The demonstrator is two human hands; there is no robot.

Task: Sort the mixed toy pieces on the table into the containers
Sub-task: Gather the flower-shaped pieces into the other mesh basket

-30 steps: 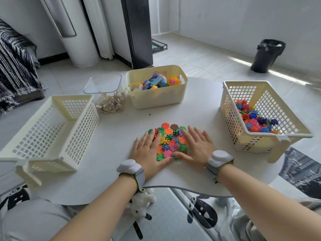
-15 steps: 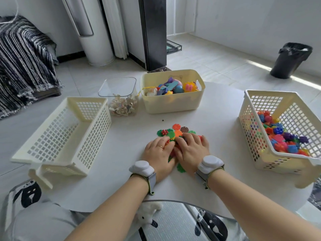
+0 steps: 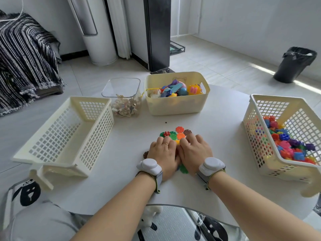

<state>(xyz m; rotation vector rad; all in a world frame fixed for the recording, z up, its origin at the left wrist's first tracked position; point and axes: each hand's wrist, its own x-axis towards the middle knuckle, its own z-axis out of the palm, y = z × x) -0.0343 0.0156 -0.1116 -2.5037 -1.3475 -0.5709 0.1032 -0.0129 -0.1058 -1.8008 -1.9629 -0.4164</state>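
Gathering step. Left hand [image 3: 164,150] and right hand [image 3: 195,152] lie side by side, fingers curled down over the flower discs [image 3: 179,129] at the centre of the table [image 3: 217,127]. Next I need a tight two-handed scoop, probably towards the left basket [image 3: 96,136].

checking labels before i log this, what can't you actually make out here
Head view: most of the toy pile lies under the left hand and right hand; whether they grip pieces is hidden.
Right basket: right side cut off by the frame edge.
Black speck on the table: too small to identify.
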